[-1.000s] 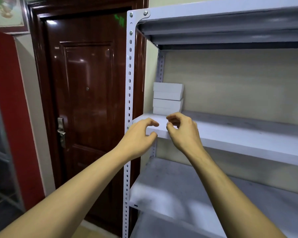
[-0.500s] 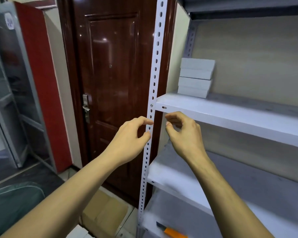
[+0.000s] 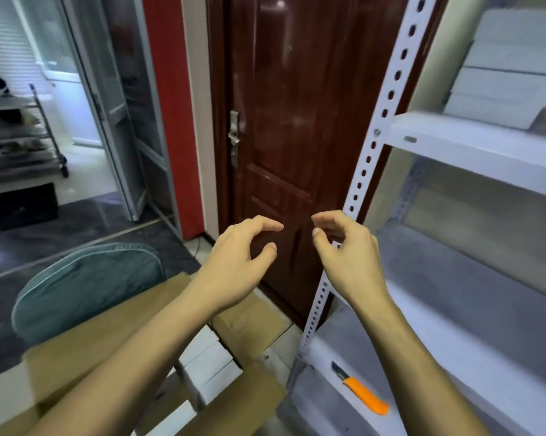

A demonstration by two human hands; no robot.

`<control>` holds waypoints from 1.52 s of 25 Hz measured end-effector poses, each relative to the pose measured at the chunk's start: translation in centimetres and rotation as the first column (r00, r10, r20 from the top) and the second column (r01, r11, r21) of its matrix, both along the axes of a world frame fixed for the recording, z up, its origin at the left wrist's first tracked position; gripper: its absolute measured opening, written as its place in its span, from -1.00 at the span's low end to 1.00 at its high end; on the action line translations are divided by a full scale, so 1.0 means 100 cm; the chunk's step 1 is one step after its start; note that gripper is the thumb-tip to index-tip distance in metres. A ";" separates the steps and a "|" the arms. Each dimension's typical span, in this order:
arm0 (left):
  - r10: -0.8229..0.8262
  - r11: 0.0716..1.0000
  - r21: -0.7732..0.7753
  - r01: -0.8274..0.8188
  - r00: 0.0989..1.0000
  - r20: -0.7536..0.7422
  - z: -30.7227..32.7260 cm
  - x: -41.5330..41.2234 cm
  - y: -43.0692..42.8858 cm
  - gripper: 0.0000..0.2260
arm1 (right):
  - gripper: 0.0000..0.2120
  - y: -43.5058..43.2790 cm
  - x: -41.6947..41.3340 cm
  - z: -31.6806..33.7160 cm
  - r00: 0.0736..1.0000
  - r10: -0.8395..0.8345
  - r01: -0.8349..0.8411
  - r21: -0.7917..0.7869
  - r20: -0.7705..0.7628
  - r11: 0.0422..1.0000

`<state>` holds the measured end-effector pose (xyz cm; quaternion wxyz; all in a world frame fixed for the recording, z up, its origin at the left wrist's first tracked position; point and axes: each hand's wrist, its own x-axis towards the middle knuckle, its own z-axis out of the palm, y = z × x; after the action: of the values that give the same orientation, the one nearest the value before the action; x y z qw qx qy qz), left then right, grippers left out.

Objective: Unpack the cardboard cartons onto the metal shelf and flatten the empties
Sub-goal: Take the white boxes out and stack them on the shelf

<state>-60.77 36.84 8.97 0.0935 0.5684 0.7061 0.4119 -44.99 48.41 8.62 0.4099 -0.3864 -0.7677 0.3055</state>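
Before the metal shelf [image 3: 473,146], left hand [image 3: 233,265] and right hand [image 3: 350,253] hover empty, fingers loosely curled.

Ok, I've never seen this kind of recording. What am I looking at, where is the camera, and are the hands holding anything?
There is no machine here: a person works with bare hands, and the one camera sits on their head, looking forward and down. The left hand and right hand hover before a dark door, fingers loosely curled, holding nothing. Below them an open cardboard carton holds white boxes. On the right stands the metal shelf, with a stack of similar boxes on an upper board and an orange knife on a lower one.
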 end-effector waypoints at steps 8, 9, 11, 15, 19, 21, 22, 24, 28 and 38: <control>0.272 0.958 -0.123 -0.260 0.957 0.100 -0.062 -0.033 -0.039 -0.73 | -0.81 0.006 -0.043 -0.066 0.973 0.232 -0.230 -0.099 0.010 0.968; 0.305 0.948 -0.127 -0.291 0.947 0.105 -0.068 -0.036 -0.044 -0.73 | -0.81 0.006 -0.048 -0.073 0.966 0.258 -0.254 -0.110 0.018 0.961; 0.375 0.921 -0.150 -0.359 0.921 0.104 -0.081 -0.039 -0.056 -0.73 | -0.81 0.003 -0.058 -0.089 0.950 0.311 -0.303 -0.141 0.040 0.943; 0.478 0.870 -0.196 -0.453 0.871 0.109 -0.109 -0.045 -0.079 -0.73 | -0.80 -0.006 -0.082 -0.117 0.906 0.414 -0.395 -0.179 0.085 0.901; 0.537 0.832 -0.244 -0.497 0.833 0.132 -0.131 -0.051 -0.099 -0.72 | -0.80 -0.022 -0.102 -0.136 0.867 0.486 -0.450 -0.250 0.109 0.857; 0.554 0.820 -0.273 -0.504 0.819 0.151 -0.143 -0.058 -0.109 -0.73 | -0.80 -0.031 -0.113 -0.146 0.848 0.515 -0.466 -0.289 0.123 0.836; 0.557 0.816 -0.286 -0.501 0.815 0.161 -0.150 -0.062 -0.115 -0.73 | -0.79 -0.036 -0.118 -0.150 0.843 0.523 -0.470 -0.302 0.125 0.829; 0.570 0.804 -0.321 -0.501 0.802 0.176 -0.163 -0.070 -0.125 -0.73 | -0.79 -0.045 -0.129 -0.160 0.838 0.528 -0.467 -0.320 0.138 0.825; 0.601 0.774 -0.368 -0.515 0.780 0.173 -0.188 -0.088 -0.142 -0.74 | -0.80 -0.062 -0.146 -0.186 0.824 0.538 -0.452 -0.365 0.178 0.814; 0.679 0.699 -0.466 -0.543 0.709 0.190 -0.250 -0.118 -0.183 -0.74 | -0.79 -0.097 -0.178 -0.262 0.745 0.602 -0.450 -0.450 0.287 0.772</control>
<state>-72.53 18.58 -16.03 0.1790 0.1849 0.8929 0.3694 -62.80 38.71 -17.61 0.0560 -0.2725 -0.8470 0.4530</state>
